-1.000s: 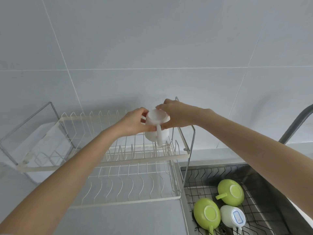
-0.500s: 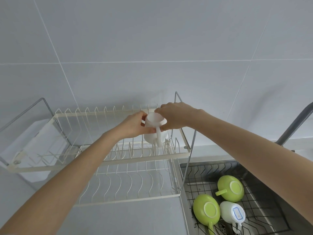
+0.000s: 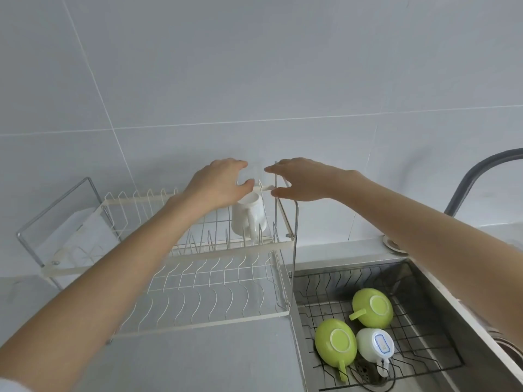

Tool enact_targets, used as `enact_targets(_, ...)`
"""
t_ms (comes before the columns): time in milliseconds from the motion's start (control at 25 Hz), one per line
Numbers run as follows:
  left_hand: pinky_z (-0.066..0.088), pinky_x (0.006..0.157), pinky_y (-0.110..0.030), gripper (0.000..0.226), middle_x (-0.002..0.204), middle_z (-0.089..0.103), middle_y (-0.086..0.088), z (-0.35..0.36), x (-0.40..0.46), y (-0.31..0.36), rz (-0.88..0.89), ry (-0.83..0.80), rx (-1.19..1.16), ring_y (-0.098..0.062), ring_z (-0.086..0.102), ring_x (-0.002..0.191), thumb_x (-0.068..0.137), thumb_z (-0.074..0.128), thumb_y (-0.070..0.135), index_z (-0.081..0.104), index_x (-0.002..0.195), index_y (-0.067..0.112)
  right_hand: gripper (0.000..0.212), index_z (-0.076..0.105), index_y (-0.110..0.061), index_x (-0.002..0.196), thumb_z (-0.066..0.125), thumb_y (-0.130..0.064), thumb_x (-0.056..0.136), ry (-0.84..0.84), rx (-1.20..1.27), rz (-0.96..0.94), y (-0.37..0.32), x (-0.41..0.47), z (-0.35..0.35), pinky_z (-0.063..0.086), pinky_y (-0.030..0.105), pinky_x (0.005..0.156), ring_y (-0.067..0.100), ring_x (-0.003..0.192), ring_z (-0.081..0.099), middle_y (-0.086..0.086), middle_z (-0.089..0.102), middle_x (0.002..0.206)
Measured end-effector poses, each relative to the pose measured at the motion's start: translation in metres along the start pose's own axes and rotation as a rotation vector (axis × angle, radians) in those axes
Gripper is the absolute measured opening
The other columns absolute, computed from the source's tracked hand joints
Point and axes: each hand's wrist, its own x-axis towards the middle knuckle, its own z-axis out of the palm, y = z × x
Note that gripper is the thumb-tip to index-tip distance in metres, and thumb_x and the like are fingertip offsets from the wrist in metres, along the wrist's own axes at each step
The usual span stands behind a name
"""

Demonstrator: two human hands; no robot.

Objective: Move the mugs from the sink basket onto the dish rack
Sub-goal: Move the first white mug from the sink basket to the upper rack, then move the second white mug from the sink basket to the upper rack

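A white mug sits upside down on the upper tier of the cream two-tier dish rack, near its right end, handle toward me. My left hand hovers just above and left of it, fingers apart, holding nothing. My right hand is open above the rack's right end frame, apart from the mug. In the black wire sink basket lie two green mugs and a white mug with a blue label, all bottom up.
A dark curved faucet rises at the right behind the steel sink. A chrome frame with a clear holder hangs at the rack's left end. The tiled wall stands close behind the rack.
Both hands held the white mug over the upper tier before. Now the mug rests on the tier and both hands have let go and lifted slightly.
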Motion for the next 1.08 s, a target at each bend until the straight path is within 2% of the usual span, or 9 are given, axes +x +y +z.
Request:
enact_targets(240,0.034,0.103,-0.037,0.051,0.149,0.037,0.000,-0.011,-0.030,0.061,0.167,0.072,0.152,-0.024,0.039,0.132,0.091,0.041,0.037,0.035,0.138,0.017,0.060,0.018,-0.018,0.147,0.044,-0.031,0.094,0.044,0.036,0.080,0.028,-0.079,-0.002,0.025,0.037,0.115,0.025,0.140,0.028,0.005,0.026,0.155)
enact_targets(560,0.033,0.105,-0.037,0.055,0.150,0.034,0.001,0.026,-0.031,0.147,0.296,-0.040,0.131,-0.023,0.037,0.134,0.090,0.041,0.039,0.029,0.140,0.020,0.060,0.015,-0.020,0.148,0.042,-0.031,0.095,-0.014,0.141,0.235,0.091,-0.160,0.026,0.024,0.037,0.116,0.023,0.141,0.026,0.002,0.024,0.156)
enact_targets(760,0.033,0.104,-0.037,0.058,0.151,0.031,0.003,0.072,-0.024,0.189,0.297,-0.178,0.065,-0.021,0.035,0.135,0.090,0.041,0.042,0.026,0.142,0.021,0.059,0.016,-0.020,0.148,0.042,-0.030,0.095,-0.085,0.252,0.293,0.137,-0.193,0.058,0.024,0.035,0.114,0.023,0.141,0.027,0.002,0.025,0.155)
enact_targets(1080,0.033,0.106,-0.038,0.061,0.152,0.029,0.002,0.164,-0.023,0.231,0.200,-0.408,-0.057,-0.021,0.032,0.137,0.089,0.045,0.045,0.024,0.142,0.022,0.059,0.022,-0.016,0.146,0.045,-0.030,0.094,-0.202,0.444,0.362,0.197,-0.219,0.139,0.029,0.036,0.111,0.026,0.136,0.035,0.008,0.037,0.149)
